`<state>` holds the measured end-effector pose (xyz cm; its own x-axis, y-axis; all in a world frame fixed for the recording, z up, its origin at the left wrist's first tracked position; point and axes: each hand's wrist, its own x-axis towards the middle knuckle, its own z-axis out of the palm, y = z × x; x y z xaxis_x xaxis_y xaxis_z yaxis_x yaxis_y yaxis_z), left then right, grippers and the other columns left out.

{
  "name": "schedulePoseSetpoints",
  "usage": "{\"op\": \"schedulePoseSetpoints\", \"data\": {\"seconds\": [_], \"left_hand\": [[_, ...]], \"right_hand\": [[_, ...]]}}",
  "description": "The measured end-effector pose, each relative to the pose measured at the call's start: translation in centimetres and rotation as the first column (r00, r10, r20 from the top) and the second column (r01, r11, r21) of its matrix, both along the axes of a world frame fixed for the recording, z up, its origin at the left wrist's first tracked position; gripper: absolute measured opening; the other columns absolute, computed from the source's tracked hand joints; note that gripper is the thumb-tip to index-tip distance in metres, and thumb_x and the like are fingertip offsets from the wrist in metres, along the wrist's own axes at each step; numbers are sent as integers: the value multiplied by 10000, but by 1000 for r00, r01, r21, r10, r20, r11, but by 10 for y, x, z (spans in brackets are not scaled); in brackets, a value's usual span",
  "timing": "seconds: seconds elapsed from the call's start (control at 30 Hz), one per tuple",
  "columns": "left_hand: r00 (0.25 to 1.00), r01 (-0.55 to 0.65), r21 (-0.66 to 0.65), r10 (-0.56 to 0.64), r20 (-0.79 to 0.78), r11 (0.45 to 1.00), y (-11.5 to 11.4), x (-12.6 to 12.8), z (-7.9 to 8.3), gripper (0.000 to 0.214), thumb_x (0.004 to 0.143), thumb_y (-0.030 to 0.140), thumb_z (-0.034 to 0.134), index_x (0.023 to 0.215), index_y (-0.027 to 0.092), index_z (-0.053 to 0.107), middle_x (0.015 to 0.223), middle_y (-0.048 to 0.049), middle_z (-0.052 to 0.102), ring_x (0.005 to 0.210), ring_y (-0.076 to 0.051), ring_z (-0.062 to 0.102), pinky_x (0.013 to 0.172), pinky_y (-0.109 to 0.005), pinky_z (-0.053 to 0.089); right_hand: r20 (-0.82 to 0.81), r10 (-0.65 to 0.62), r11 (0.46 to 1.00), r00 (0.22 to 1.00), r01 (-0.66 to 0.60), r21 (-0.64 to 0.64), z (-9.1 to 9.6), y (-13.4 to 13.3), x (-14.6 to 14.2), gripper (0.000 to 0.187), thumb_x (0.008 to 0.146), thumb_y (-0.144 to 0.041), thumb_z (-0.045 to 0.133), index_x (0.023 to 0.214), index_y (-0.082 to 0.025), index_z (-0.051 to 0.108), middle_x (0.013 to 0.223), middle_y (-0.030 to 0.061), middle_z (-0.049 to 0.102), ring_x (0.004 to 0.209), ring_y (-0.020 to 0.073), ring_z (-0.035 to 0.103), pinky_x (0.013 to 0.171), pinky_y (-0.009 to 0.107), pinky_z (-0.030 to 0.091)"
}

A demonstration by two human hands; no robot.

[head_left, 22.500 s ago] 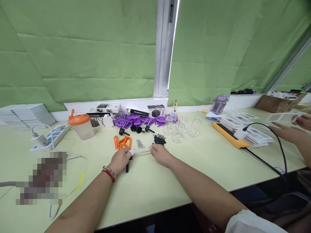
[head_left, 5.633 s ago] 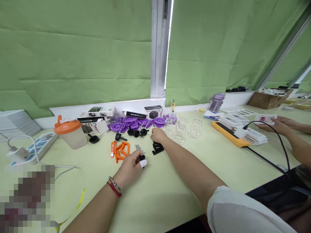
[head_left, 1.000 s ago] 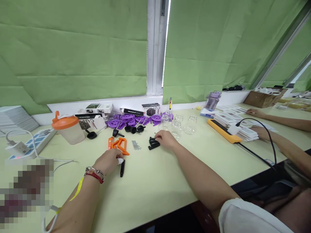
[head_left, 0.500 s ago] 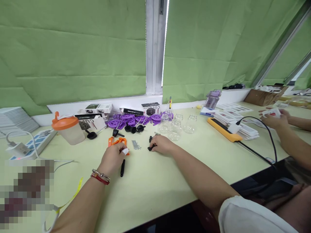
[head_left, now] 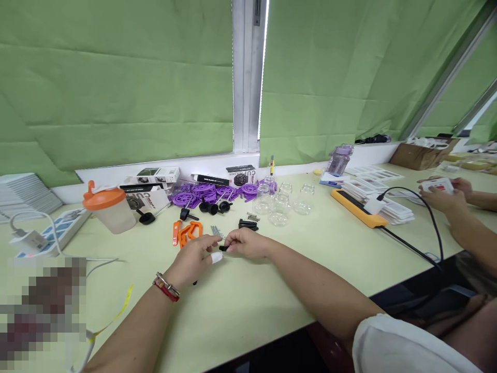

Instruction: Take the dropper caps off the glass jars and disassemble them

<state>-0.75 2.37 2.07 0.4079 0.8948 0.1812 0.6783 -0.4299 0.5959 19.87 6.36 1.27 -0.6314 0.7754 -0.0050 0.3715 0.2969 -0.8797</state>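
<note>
In my right hand (head_left: 248,243) the fingertips pinch a small black plastic piece (head_left: 223,248), its far end pointing left. My left hand (head_left: 196,261) is just left of it, thumb and fingers apart, with a white wrap on the thumb. Most of a black rod (head_left: 194,283) lies hidden beneath that hand. Orange plastic clamp-like parts (head_left: 190,233) rest beyond the left hand. Metal screws (head_left: 216,232) lie between the hands, farther out. Several black pieces (head_left: 248,224) and springs (head_left: 253,216) sit beyond the right hand.
Purple plastic parts (head_left: 205,192) and cup holder boxes (head_left: 149,197) line the back. Clear glass jars (head_left: 278,213) stand at centre right. An orange-lidded cup (head_left: 112,212) and power strip (head_left: 64,230) are left; an orange power strip (head_left: 355,208) and another person's hands (head_left: 442,191) are right.
My right hand has come left and nearer with the black piece, uncovering other black pieces. The left hand has moved right and nearer, away from the orange parts, now over the rod.
</note>
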Motion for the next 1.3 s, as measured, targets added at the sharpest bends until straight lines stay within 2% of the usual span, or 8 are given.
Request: {"op": "schedulePoseSetpoints", "data": {"seconds": [0.1, 0.2, 0.43, 0.53, 0.67, 0.77, 1.0, 1.3], "left_hand": [[995, 41, -51, -36, 90, 998, -3, 6, 1, 333, 823, 322, 533, 1121, 228, 648, 887, -27, 667, 749, -168, 551, 666, -279, 415], [989, -13, -85, 25, 148, 996, -3, 9, 2, 309, 824, 323, 527, 1082, 221, 661, 795, -7, 653, 690, -156, 512, 622, -267, 390], [986, -43, -133, 63, 152, 990, -3, 9, 5, 208, 798, 362, 548, 851, 206, 676, 701, 8, 598, 647, -147, 458, 602, -263, 358], [984, -67, -170, 94, 153, 983, -6, 9, 9, 230, 801, 401, 539, 817, 199, 649, 692, 11, 565, 627, -140, 438, 590, -260, 350], [983, -96, -182, 122, 138, 979, -7, 10, 11, 249, 793, 432, 540, 790, 196, 620, 666, 18, 524, 607, -135, 418, 569, -252, 336], [986, -88, -180, 111, 126, 980, -7, 11, 11, 258, 795, 439, 533, 787, 195, 616, 647, 22, 510, 599, -134, 413, 558, -247, 329], [990, -81, -151, 97, 106, 985, -7, 10, 10, 282, 804, 456, 525, 812, 191, 621, 640, 22, 515, 581, -131, 421, 545, -247, 333], [992, -68, -120, 80, 94, 990, -6, 9, 8, 252, 811, 417, 524, 819, 188, 628, 651, 18, 545, 588, -131, 441, 556, -251, 348]], "right_hand": [[-191, 13, 986, 982, -44, -159, -3, -3, -5, 78, 767, -179, 621, 834, -146, 599, 715, -33, 554, 649, 92, 460, 653, 236, 376], [-277, -29, 974, 960, -35, -223, -4, -7, -8, 86, 765, -207, 622, 811, -150, 578, 707, -33, 536, 652, 93, 458, 661, 239, 376], [-206, -40, 995, 978, 21, -94, -9, -6, -10, 89, 776, -222, 618, 823, -151, 644, 734, -9, 599, 686, 113, 510, 688, 248, 415], [-113, -160, 983, 981, 169, 69, -8, 7, 0, 132, 812, -210, 584, 890, -161, 679, 853, 34, 667, 791, 149, 579, 767, 281, 441], [15, -458, 802, 889, 407, 437, -6, 36, 24, 235, 863, -123, 479, 950, -171, 692, 1041, 83, 667, 961, 185, 585, 887, 318, 418], [105, -548, 727, 830, 412, 549, -6, 54, 38, 265, 861, -83, 460, 956, -162, 695, 1043, 89, 662, 989, 185, 573, 888, 295, 408], [479, -537, 791, 695, 216, 573, -1, 73, 38, 262, 849, -98, 473, 963, -163, 700, 1068, 99, 627, 939, 177, 574, 753, 247, 387], [602, -487, 840, 633, 151, 521, 9, 91, 32, 184, 811, -160, 583, 916, -176, 733, 1039, 113, 674, 940, 211, 601, 692, 252, 391]]}}
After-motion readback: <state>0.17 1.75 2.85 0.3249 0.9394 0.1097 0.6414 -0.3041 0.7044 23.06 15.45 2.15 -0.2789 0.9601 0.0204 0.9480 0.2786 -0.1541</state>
